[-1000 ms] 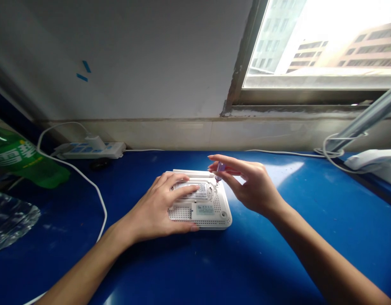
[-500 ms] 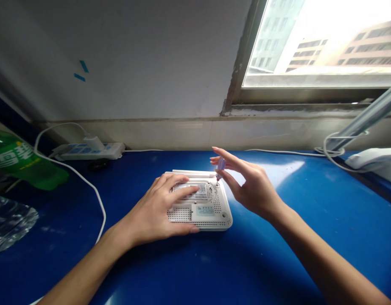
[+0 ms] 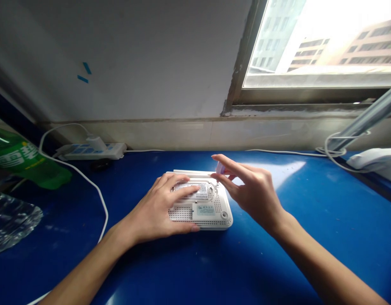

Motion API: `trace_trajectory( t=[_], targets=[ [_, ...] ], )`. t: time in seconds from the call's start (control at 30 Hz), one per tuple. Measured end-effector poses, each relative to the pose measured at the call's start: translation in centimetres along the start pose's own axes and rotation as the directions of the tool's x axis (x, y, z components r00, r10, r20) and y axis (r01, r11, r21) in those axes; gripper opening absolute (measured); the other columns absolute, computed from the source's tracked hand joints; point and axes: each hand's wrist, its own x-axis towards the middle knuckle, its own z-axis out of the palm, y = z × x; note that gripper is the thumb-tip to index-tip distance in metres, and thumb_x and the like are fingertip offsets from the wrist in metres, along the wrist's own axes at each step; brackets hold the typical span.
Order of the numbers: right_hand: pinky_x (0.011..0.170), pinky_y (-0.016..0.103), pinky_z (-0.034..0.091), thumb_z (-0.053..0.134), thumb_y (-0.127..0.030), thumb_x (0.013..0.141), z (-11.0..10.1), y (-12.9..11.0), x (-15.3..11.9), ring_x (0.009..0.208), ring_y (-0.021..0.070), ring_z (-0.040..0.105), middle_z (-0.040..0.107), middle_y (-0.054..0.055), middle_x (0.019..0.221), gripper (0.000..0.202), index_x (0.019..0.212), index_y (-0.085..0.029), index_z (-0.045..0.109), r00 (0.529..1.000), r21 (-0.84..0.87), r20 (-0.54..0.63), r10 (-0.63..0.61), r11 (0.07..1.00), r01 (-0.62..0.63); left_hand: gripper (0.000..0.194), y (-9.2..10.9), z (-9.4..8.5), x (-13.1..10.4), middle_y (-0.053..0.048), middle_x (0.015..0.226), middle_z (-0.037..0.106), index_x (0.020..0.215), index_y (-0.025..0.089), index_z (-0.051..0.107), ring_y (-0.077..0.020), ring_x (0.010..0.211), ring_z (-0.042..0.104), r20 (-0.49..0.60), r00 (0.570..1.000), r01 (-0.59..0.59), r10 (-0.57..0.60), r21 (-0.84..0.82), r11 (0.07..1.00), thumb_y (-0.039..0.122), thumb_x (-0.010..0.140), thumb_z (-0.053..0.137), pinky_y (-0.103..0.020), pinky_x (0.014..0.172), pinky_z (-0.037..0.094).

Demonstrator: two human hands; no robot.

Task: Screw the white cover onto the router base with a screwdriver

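Observation:
A white vented plastic box (image 3: 211, 214) with printed labels lies on the blue table, its screw holes facing up. Across its left part rests my left hand (image 3: 160, 205), fingers spread over the label and thumb along the near edge. My right hand (image 3: 252, 188) pinches a small screwdriver with a clear purple handle (image 3: 220, 167) between thumb and fingers. The screwdriver stands over the hole at the box's far right corner; its tip is mostly hidden by the thumb. Another round hole shows at the near right corner.
At the left are a green bottle (image 3: 30, 161), a clear plastic bottle (image 3: 14, 220) and a white cable (image 3: 95, 184). A power strip (image 3: 115, 150) lies by the wall, with a dark round object (image 3: 100, 164) before it. A metal lamp arm (image 3: 361, 120) stands at the right.
My right hand has turned slightly around the screwdriver, its thumb now lower over the shaft and covering more of it. My left hand holds the same place on the box.

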Motion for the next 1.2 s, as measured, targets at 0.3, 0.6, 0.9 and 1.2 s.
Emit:
trace_trajectory(
  t=[0.3,0.6,0.9,1.2],
  targets=[
    [0.087,0.032,0.064,0.067,-0.016,0.101,-0.4,0.9,0.2,0.097,0.0209,0.081,0.083,0.006,0.115,0.042,0.142,-0.022,0.066,0.990,0.230,0.142,0.017,0.972,-0.050,0.081,0.0,0.0,0.0,-0.010,0.157,0.052,0.152,0.038,0.059,-0.0389,0.144,0.043,-0.005,1.000,-0.018,0.018,0.022,1.000,0.070,0.081,0.082,-0.062,0.121,0.040],
    [0.073,0.032,0.065,0.069,-0.018,0.097,-0.3,-0.2,0.3,0.075,0.0214,0.081,0.085,0.004,0.097,0.032,0.129,-0.023,0.074,0.996,0.072,0.065,0.054,0.996,-0.058,0.081,0.1,0.0,0.0,-0.010,0.156,0.054,0.150,0.037,0.061,-0.0403,0.144,0.045,-0.017,1.000,-0.021,0.021,0.014,1.000,0.070,0.080,0.082,-0.064,0.121,0.039],
    [0.068,0.033,0.064,0.064,-0.016,0.100,0.3,-1.4,-0.1,0.072,0.0221,0.078,0.083,0.009,0.095,0.038,0.137,-0.016,0.071,0.996,-0.062,-0.010,0.085,0.994,-0.085,0.080,0.1,-0.1,0.0,-0.010,0.156,0.054,0.150,0.037,0.062,-0.0402,0.144,0.044,-0.011,1.000,-0.021,0.021,0.014,1.000,0.068,0.080,0.083,-0.063,0.121,0.040],
    [0.093,0.033,0.068,0.067,-0.013,0.099,-0.6,1.1,0.4,0.096,0.0199,0.082,0.084,0.003,0.107,0.037,0.134,-0.021,0.073,0.972,0.413,0.188,0.139,0.887,-0.207,0.080,0.1,0.0,-0.1,-0.010,0.157,0.052,0.151,0.037,0.060,-0.0397,0.144,0.044,0.001,1.000,-0.021,0.021,0.029,0.999,0.069,0.082,0.081,-0.062,0.121,0.040]
  ],
)
